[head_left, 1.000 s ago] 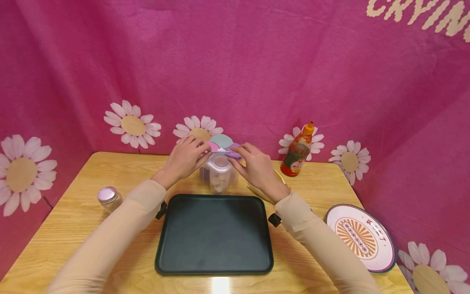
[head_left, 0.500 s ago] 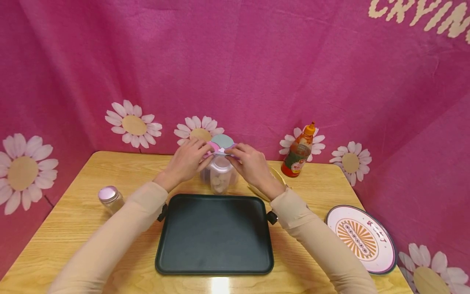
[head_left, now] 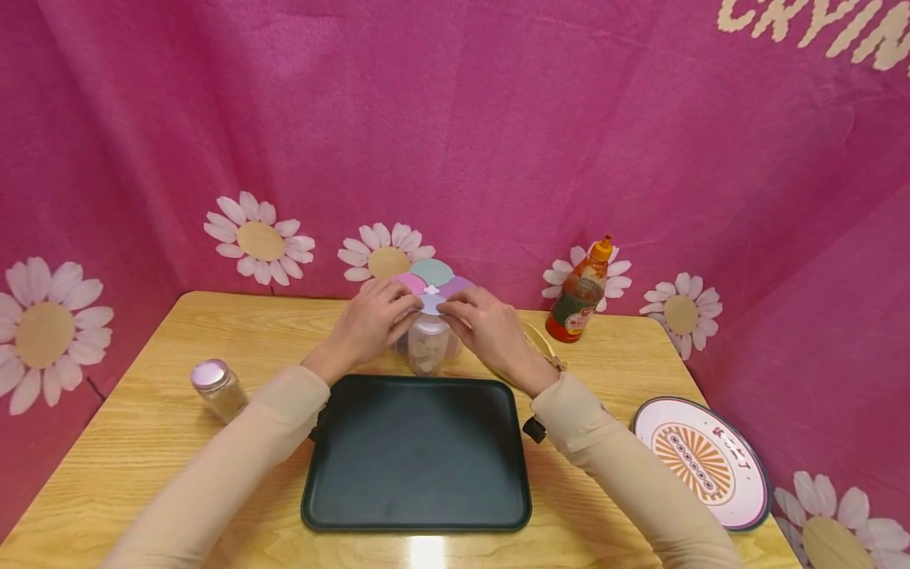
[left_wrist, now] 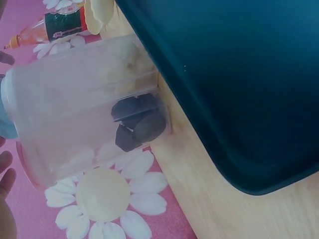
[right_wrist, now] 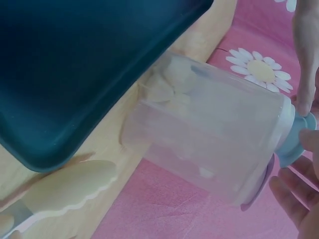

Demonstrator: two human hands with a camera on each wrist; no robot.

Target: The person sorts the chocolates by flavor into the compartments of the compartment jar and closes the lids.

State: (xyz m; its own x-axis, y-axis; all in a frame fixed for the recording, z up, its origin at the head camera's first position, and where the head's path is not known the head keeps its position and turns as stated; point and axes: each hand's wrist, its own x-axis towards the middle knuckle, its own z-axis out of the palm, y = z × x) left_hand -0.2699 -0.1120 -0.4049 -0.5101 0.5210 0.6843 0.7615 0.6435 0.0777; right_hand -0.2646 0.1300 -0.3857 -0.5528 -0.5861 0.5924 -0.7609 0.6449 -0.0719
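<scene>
A translucent container (head_left: 428, 352) with several compartments stands behind the dark tray. Its petal-shaped lids include a green one (head_left: 431, 272), a pink one (head_left: 410, 282) and a purple one (head_left: 456, 286). My left hand (head_left: 371, 320) and right hand (head_left: 490, 330) pinch the near, light-blue lid (head_left: 431, 303) from its two sides. In the right wrist view this lid (right_wrist: 293, 144) stands at an angle to the container's rim. Dark lumps (left_wrist: 140, 122) lie in one compartment, and pale pieces (right_wrist: 169, 87) in another. Fingertips are partly cut off in both wrist views.
A dark rectangular tray (head_left: 415, 454) lies in front of the container. Pale-tipped tongs (right_wrist: 72, 188) rest beside my right wrist. A red sauce bottle (head_left: 577, 296) stands at the back right, an oval plate (head_left: 690, 458) at the right, and a lidded glass jar (head_left: 219, 389) at the left.
The near lid was seen nearly edge-on before; now its light-blue top shows and its front edge has come down toward me. Both hands have moved slightly down with it.
</scene>
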